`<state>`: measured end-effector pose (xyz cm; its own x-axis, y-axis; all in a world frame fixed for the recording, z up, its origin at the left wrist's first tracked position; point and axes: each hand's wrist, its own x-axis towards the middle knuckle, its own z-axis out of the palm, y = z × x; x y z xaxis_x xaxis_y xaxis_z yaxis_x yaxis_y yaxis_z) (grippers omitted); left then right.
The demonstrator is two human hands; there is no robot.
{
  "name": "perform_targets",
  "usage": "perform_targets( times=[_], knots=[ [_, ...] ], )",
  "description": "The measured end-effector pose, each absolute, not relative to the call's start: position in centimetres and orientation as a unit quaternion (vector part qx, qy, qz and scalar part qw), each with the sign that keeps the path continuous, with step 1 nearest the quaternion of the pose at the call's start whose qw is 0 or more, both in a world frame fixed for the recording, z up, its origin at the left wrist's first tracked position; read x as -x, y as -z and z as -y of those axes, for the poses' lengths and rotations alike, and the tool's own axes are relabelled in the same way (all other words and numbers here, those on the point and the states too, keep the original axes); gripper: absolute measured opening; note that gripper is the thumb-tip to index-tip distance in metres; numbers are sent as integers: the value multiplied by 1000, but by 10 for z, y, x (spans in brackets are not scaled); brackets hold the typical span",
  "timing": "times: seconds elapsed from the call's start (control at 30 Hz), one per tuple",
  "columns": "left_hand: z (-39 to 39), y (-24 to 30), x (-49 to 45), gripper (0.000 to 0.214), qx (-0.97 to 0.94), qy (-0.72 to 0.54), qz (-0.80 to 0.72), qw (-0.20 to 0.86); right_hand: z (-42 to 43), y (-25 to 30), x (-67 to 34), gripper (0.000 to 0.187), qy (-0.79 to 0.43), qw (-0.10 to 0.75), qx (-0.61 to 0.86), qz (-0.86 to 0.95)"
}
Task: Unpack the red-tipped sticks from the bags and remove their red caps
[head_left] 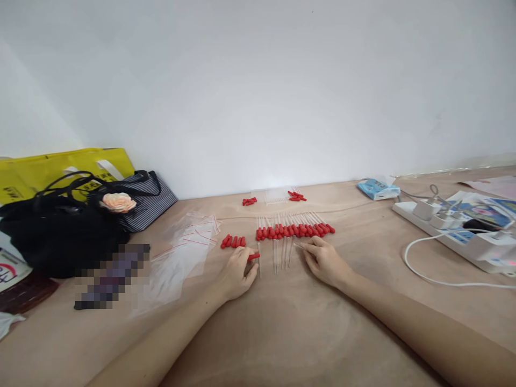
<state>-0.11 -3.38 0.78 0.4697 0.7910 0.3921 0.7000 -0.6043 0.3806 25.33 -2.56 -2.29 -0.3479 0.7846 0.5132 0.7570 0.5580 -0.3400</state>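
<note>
My left hand (238,273) is closed on a red rubber bulb (253,257) between thumb and fingers. Just right of it a thin clear glass tube (259,263) lies on the table. My right hand (322,260) pinches the end of a slim clear dropper tube (297,245) at its fingertips. Between the hands several bare glass tubes (276,257) lie side by side. Beyond them stretches a row of droppers with red bulbs (298,231), their tubes pointing to the wall. Loose red bulbs (233,242) are grouped beyond my left hand.
Zip bags (177,269) lie left of my left hand. At the back are more red bulbs (297,196) and clear tubes (276,196). A black bag (72,231) stands at left; a power strip (443,234) with a white cable and a blue tissue pack (378,188) are at right.
</note>
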Motion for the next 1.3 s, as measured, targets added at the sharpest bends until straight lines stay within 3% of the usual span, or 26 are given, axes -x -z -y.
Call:
perform_targets(
  times=[0.3, 0.97, 1.13, 1.3],
  knots=[
    [33, 1, -32, 2, -855, -282, -425, 95, 22, 24, -243, 26, -40, 356, 464, 810],
    [28, 6, -45, 14, -853, -279, -429, 96, 24, 22, -242, 31, -77, 337, 452, 822],
    [29, -2, -44, 18, -859, -250, -431, 118, 24, 23, -243, 35, -83, 365, 447, 812],
    [31, -3, -42, 13, -869, -254, -413, 104, 25, 15, -245, 25, -82, 422, 413, 803]
  ],
)
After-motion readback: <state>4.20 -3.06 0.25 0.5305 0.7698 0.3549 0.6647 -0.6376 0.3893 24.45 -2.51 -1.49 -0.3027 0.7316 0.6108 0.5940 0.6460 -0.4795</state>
